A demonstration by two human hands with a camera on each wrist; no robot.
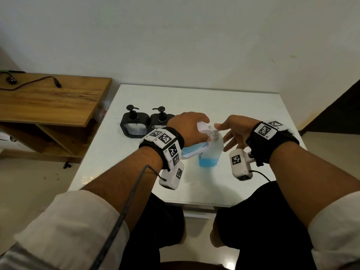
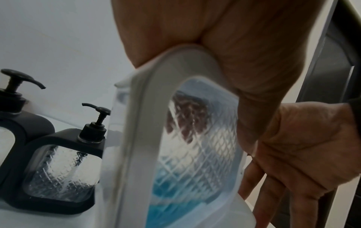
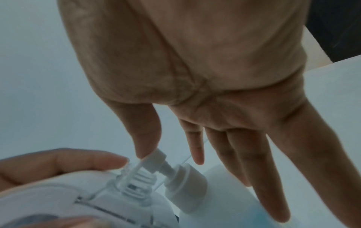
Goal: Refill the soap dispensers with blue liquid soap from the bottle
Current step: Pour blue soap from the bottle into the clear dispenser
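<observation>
A: Nearest on the table (image 1: 243, 114)?
B: The bottle (image 1: 211, 152), low on blue soap; right hand (image 1: 236, 131), fingers straight, thumb touching its pump.
A: Left hand (image 1: 190, 126)?
B: Grip wrapped round the tilted white dispenser (image 2: 195, 154), partly filled. Behind, two black dispensers (image 1: 134, 124) look unfilled

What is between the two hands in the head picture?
Between the left hand and the right hand stands the soap bottle. The right thumb touches its pump head, and the white dispenser in the left hand is tilted against it.
</observation>
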